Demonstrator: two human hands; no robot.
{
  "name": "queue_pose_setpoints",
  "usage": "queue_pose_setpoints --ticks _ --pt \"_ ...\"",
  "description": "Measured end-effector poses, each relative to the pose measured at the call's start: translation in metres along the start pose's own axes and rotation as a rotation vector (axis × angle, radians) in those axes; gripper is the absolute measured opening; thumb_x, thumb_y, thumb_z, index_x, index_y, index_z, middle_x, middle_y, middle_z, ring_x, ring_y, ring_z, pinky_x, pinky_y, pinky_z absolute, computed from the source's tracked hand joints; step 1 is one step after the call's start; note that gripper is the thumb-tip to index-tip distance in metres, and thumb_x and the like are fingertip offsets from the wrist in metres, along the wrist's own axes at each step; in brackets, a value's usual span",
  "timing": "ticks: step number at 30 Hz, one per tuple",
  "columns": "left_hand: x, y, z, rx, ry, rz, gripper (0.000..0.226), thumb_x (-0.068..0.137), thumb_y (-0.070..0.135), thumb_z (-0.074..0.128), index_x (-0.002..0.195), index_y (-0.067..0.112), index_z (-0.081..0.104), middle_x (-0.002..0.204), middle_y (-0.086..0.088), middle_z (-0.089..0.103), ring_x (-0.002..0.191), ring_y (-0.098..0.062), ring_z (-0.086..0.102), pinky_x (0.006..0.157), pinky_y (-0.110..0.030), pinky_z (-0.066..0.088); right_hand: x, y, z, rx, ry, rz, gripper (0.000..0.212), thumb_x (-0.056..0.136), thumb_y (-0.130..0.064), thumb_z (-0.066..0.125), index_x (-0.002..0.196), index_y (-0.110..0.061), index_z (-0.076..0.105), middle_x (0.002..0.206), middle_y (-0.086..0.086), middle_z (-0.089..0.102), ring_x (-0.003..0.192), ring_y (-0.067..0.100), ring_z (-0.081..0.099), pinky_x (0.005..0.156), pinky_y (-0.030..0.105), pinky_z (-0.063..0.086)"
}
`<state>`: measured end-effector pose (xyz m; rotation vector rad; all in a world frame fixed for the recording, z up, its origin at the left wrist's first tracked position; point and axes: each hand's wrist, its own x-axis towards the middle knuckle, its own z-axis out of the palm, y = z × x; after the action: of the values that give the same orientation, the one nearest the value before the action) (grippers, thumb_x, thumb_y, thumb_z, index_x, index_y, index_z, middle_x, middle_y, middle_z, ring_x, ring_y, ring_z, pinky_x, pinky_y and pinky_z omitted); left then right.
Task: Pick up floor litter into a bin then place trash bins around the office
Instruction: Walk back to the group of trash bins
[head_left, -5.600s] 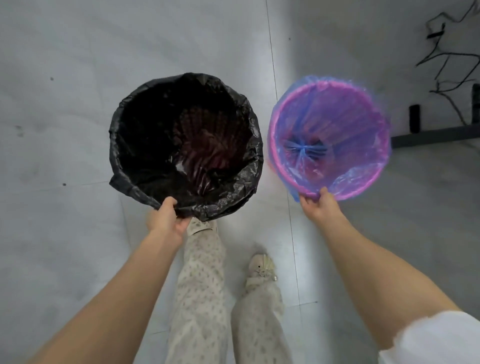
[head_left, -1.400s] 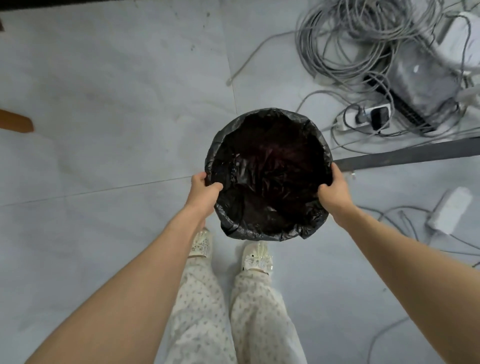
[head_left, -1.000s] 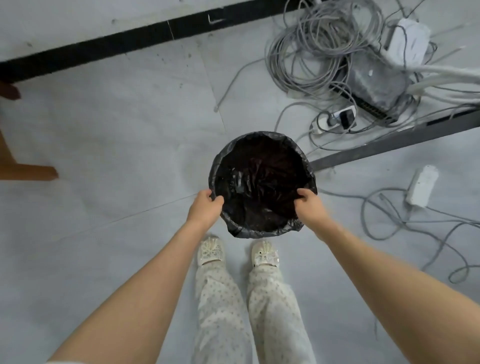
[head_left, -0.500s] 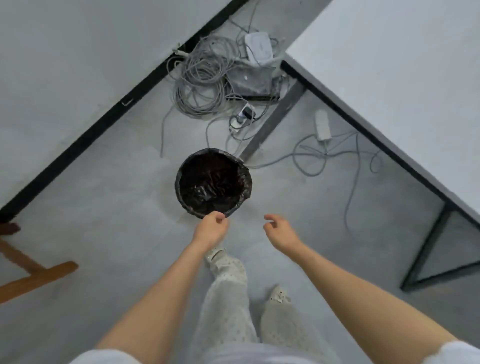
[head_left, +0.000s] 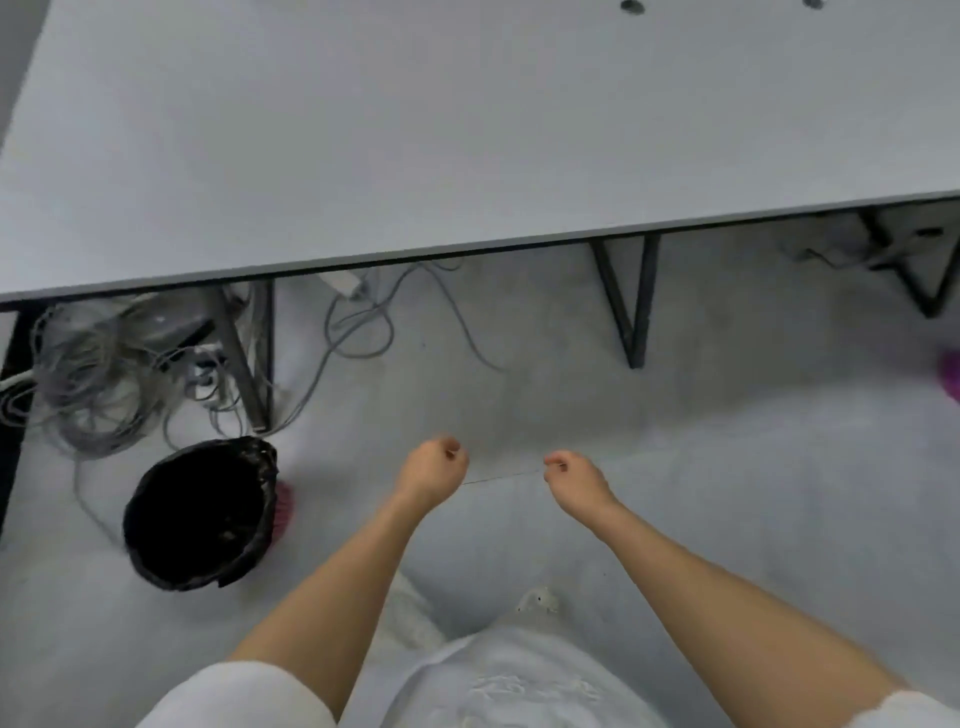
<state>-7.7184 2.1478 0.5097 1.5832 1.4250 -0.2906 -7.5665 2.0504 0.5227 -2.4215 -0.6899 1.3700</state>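
A pale grey floor (head_left: 727, 493) spreads beneath me, and a long grey worktop (head_left: 467, 130) fills the view from nine o'clock round to three. Under its edge stand dark angled legs (head_left: 628, 306). At nine o'clock, beneath the worktop, lies a big tangle of grey cables (head_left: 98, 364). The bin (head_left: 200, 512), lined with a black bag and showing a strip of pink side, stands on the floor at eight o'clock, just below that tangle and well apart from my hands. At three o'clock a sliver of something purple (head_left: 951, 371) touches the frame edge; I cannot tell what it is. My left hand (head_left: 431, 470) and right hand (head_left: 574, 478) hang at the centre, near each other, fingers loosely curled and holding nothing. My pale shoe (head_left: 537, 600) shows at six o'clock.
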Motion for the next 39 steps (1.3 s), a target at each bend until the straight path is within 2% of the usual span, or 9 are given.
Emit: queue_pose_setpoints --ticks 4,9,12,17,24,29,33,36,39 --pt "-0.008 0.112 0.099 0.155 -0.081 0.176 0.035 0.096 0.023 0.044 0.124 0.009 0.061 0.124 -0.009 0.065 0.116 -0.028 0.058 0.093 -0.027 0.044 -0.011 0.115 -0.099 0.188 0.194 0.110 0.038 0.097 -0.013 0.037 0.132 -0.009 0.052 0.139 0.007 0.052 0.128 0.024 0.048 0.103 0.029 0.038" --pt "-0.031 0.236 0.211 0.275 -0.217 0.371 0.037 0.096 0.024 0.047 0.130 0.011 0.054 0.126 -0.009 0.062 0.117 -0.024 0.057 0.093 -0.027 0.044 -0.018 0.224 -0.193 0.445 0.418 0.276 0.036 0.096 -0.012 0.039 0.130 -0.010 0.053 0.136 0.007 0.054 0.125 0.025 0.050 0.100 0.029 0.040" --pt "-0.029 0.290 0.251 0.360 -0.281 0.428 0.038 0.096 0.025 0.047 0.132 0.012 0.052 0.126 -0.008 0.062 0.116 -0.023 0.058 0.091 -0.026 0.043 -0.010 0.268 -0.234 0.569 0.460 0.320 0.033 0.095 -0.012 0.043 0.126 -0.010 0.056 0.130 0.008 0.058 0.121 0.025 0.053 0.094 0.027 0.041" --pt "0.005 0.380 0.299 0.493 -0.299 0.473 0.038 0.097 0.023 0.045 0.132 0.011 0.052 0.129 -0.010 0.060 0.119 -0.025 0.055 0.095 -0.030 0.043 0.022 0.317 -0.304 0.711 0.539 0.370 0.033 0.095 -0.011 0.042 0.124 -0.008 0.058 0.128 0.009 0.060 0.119 0.026 0.056 0.098 0.031 0.042" --pt "0.054 0.558 0.399 0.608 -0.434 0.540 0.040 0.097 0.023 0.045 0.134 0.009 0.050 0.130 -0.013 0.059 0.121 -0.029 0.054 0.097 -0.029 0.041 0.067 0.402 -0.448 0.880 0.629 0.541 0.035 0.093 -0.007 0.040 0.123 -0.007 0.059 0.128 0.013 0.061 0.118 0.030 0.057 0.096 0.032 0.044" --pt "0.059 0.674 0.463 0.717 -0.477 0.660 0.039 0.097 0.023 0.045 0.133 0.009 0.051 0.127 -0.012 0.062 0.123 -0.029 0.053 0.099 -0.028 0.040 0.073 0.456 -0.547 0.963 0.754 0.542 0.036 0.094 -0.009 0.038 0.124 -0.009 0.057 0.129 0.013 0.059 0.100 0.020 0.054 0.086 0.028 0.041" --pt "0.041 0.767 0.548 0.802 -0.527 0.767 0.039 0.097 0.022 0.044 0.134 0.009 0.050 0.125 -0.011 0.064 0.124 -0.027 0.052 0.099 -0.027 0.038 0.071 0.516 -0.616 1.110 0.852 0.577 0.035 0.094 -0.011 0.041 0.125 -0.011 0.057 0.128 0.012 0.058 0.100 0.019 0.052 0.093 0.033 0.044" --pt "0.023 0.828 0.623 0.830 -0.590 0.831 0.039 0.097 0.024 0.044 0.133 0.010 0.051 0.124 -0.009 0.064 0.122 -0.026 0.053 0.100 -0.027 0.038 0.081 0.572 -0.666 1.199 0.902 0.600 0.035 0.094 -0.010 0.041 0.124 -0.009 0.057 0.117 0.009 0.059 0.098 0.018 0.051 0.087 0.030 0.043" --pt "0.014 0.881 0.696 0.827 -0.634 0.870 0.037 0.097 0.023 0.046 0.131 0.010 0.052 0.125 -0.009 0.062 0.120 -0.024 0.055 0.094 -0.022 0.038 0.094 0.636 -0.715 1.271 0.915 0.626 0.033 0.093 -0.010 0.043 0.123 -0.008 0.058 0.107 0.004 0.055 0.096 0.018 0.050 0.086 0.029 0.040"
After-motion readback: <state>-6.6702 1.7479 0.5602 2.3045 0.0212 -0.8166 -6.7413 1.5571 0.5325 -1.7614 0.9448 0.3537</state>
